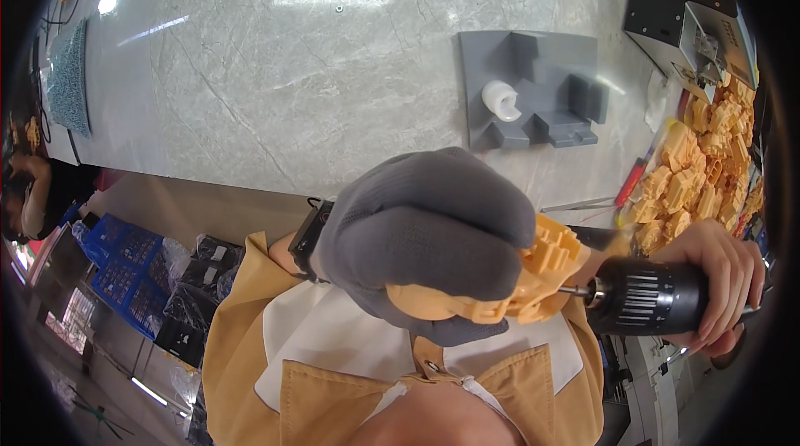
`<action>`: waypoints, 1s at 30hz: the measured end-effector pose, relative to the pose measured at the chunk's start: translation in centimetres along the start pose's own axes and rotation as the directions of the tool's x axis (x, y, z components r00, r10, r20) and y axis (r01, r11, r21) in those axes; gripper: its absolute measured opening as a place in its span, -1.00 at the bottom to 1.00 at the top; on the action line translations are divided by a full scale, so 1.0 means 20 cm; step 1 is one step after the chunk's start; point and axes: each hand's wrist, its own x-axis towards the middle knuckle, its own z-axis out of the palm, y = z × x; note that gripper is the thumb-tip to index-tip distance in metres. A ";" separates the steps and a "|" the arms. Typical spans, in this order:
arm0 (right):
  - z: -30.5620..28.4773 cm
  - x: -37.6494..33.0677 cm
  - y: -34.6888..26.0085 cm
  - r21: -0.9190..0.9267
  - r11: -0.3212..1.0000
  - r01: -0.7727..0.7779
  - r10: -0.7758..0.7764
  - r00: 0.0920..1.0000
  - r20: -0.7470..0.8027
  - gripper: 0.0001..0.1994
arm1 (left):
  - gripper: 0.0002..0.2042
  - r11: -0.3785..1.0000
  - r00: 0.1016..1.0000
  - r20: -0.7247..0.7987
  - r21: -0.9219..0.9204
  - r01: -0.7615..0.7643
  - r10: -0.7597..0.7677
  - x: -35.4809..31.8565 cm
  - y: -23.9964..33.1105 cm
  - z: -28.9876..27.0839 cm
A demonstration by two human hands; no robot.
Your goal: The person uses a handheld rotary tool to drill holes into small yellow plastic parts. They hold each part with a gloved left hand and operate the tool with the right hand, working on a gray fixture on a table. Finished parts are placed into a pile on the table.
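My left hand (425, 229), in a dark grey knitted glove, is wrapped round an orange plastic part (550, 263) with ribs and slots along its outer end. My bare right hand (723, 284) grips a black electric screwdriver (646, 296) with a ribbed collar, held level. Its thin metal bit (573, 289) points left and meets the side of the orange part; a screw at the tip cannot be made out. Both are held up close to my chest, off the table's near edge. The glove hides much of the part.
On the grey marbled table (275, 71) lie a grey block fixture (533, 134) and a white plastic ring (501, 101). Many orange parts (708, 163) are heaped at the right, near a red-handled tool (632, 182) and a black machine (679, 17). Blue crates (133, 271) stand lower left; another person (50, 188) sits beyond.
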 end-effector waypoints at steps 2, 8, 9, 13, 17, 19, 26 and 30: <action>0.00 0.00 0.00 0.009 1.000 -0.009 0.010 1.000 -0.025 -0.67 | -0.71 0.986 0.983 0.077 0.007 0.164 -0.164 0.01 0.04 -0.04; -0.02 0.00 0.01 -0.017 1.000 0.025 -0.025 0.999 -0.027 -0.68 | -0.70 0.960 0.965 0.122 -0.131 0.245 -0.230 0.01 0.01 0.01; -0.02 0.00 0.01 -0.010 1.000 0.011 -0.011 0.999 -0.032 -0.68 | -0.70 0.974 0.984 0.086 -0.153 0.166 -0.155 0.00 -0.03 0.04; -0.01 0.01 0.01 0.018 0.994 -0.106 0.107 0.992 -0.063 -0.66 | -0.68 0.989 0.995 0.053 -0.114 0.091 -0.085 -0.04 -0.05 0.05; -0.01 0.02 0.00 0.060 0.997 -0.047 0.050 0.997 -0.056 -0.67 | -0.67 0.994 0.998 0.028 -0.092 0.057 -0.054 -0.02 -0.03 0.03; -0.01 0.02 0.00 0.016 0.996 -0.089 0.090 0.994 -0.055 -0.67 | -0.67 0.984 0.998 0.019 -0.167 0.061 -0.059 -0.01 -0.02 0.03; -0.01 0.02 0.01 0.045 0.999 -0.002 0.002 1.000 0.008 -0.69 | -0.64 0.998 1.000 0.001 -0.056 0.030 -0.030 0.00 -0.02 0.03; -0.02 0.02 0.01 0.066 0.995 -0.075 0.076 0.997 -0.013 -0.67 | -0.63 0.999 1.000 -0.002 -0.049 0.021 -0.022 0.01 -0.01 0.02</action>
